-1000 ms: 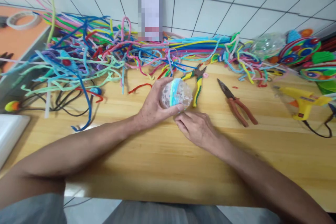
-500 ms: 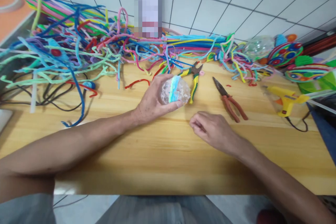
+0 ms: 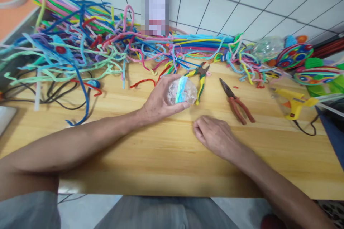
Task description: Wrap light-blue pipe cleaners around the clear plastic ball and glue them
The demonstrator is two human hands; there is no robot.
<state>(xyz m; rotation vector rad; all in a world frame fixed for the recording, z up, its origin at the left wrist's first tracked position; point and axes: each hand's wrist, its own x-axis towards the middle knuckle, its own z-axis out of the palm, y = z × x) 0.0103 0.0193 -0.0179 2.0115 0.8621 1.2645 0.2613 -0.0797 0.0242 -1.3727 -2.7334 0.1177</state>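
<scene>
Gripping ball (image 3: 182, 91), L hand (image 3: 159, 97) (R hand (image 3: 214, 131) apart)

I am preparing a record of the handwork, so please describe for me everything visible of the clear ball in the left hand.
The clear ball is rounded and see-through, plastic-like, with whitish, uneven reflections. A light-blue and yellow-green band, fuzzy-looking, crosses its visible side at a slight tilt; its far side is hidden. The left hand grips it, thumb along the near side. In view, it partly covers the yellow-and-green pliers; whether it touches the table cannot be told.
</scene>
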